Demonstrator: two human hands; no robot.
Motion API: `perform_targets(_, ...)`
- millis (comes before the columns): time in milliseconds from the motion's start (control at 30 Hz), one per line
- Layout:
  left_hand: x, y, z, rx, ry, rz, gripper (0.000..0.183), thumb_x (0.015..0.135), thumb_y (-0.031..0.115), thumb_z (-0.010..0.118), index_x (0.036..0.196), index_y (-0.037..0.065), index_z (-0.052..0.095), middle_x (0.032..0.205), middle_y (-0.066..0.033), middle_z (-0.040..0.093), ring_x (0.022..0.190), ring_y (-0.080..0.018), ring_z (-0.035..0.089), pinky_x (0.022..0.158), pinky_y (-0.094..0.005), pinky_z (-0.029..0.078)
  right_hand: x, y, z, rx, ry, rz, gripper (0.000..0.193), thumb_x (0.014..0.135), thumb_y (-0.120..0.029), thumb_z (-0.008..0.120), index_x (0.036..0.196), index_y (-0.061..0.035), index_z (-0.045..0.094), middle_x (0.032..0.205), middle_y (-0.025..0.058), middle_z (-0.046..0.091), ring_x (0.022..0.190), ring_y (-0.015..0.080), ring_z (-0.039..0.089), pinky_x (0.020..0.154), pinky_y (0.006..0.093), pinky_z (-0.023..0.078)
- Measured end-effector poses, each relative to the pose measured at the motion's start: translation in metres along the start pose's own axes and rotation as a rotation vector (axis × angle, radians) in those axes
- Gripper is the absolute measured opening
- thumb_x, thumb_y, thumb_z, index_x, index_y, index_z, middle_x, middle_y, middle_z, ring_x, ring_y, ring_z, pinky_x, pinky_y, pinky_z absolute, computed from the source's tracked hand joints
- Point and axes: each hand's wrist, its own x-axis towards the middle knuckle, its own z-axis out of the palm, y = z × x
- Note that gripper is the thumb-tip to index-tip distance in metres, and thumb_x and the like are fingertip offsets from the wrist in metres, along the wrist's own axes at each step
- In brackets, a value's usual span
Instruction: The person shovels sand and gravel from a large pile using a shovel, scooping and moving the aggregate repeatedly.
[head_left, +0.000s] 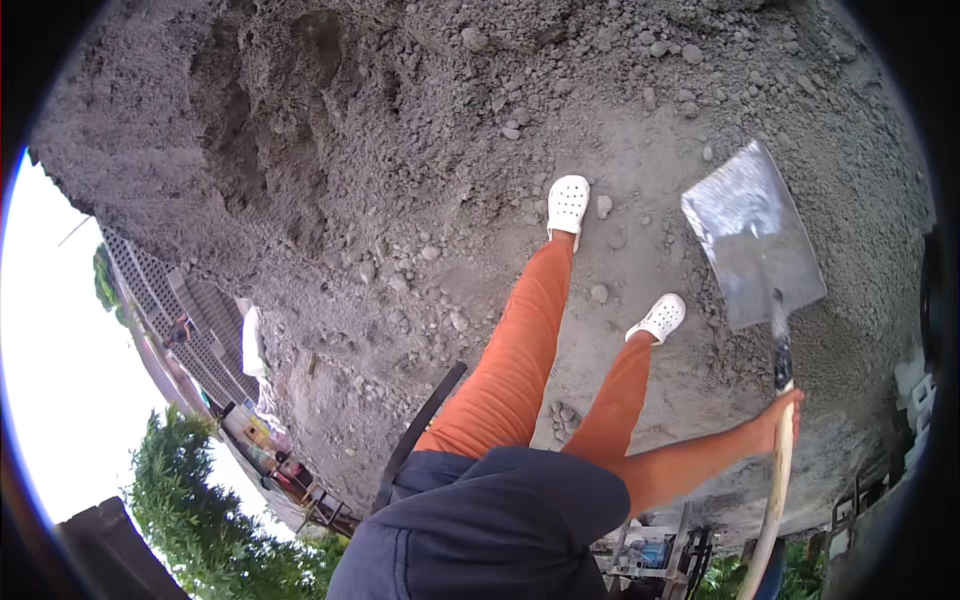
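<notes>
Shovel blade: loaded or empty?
Empty on the face that shows: the shovel blade is shiny to dull grey metal, with no heap of soil on it.

Silvery square-bladed shovel [760, 255] (wooden-handled), aslant at right

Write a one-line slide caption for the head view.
Right hand gripping the wooden handle of a metal shovel, white clogs on stony grey ground.

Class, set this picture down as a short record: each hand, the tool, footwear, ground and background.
Right hand: closed around the wooden handle
Left hand: not in view
Tool: shovel with a broad, silvery blade; contact with the ground unclear
Footwear: white clogs with holes
Ground: grey soil, scattered stones
Background: green foliage, lower left
</notes>
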Motion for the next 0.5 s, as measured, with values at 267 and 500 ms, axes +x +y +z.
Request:
perform_targets(267,-0.067,0.292,0.03,-0.043,0.066,0.464,0.042,0.076,0.044,0.064,0.056,0.013,0.044,0.045,-0.0068,0.044,0.037,-0.0229,0.045,0.038,-0.0371,0.039,-0.04,-0.085,0.2,-0.066,-0.159,-0.069,0.046,0.088,-0.05,0.035,0.084,-0.0091,0.056,0.065,-0.0026,0.047,0.058,0.0112,0.042,0.054,0.0325,0.037)
perform_targets(500,-0.196,0.483,0.019,-0.003,0.355,0.729,0.04,0.075,0.043,0.061,0.063,0.013,0.038,0.054,-0.0024,0.04,0.05,-0.0189,0.043,0.052,-0.0344,0.041,-0.111,-0.018,0.316,-0.044,-0.185,-0.31,0.039,0.088,-0.042,0.04,0.063,-0.0123,0.042,0.053,-0.0014,0.037,0.047,0.0113,0.037,0.046,0.0276,0.032)
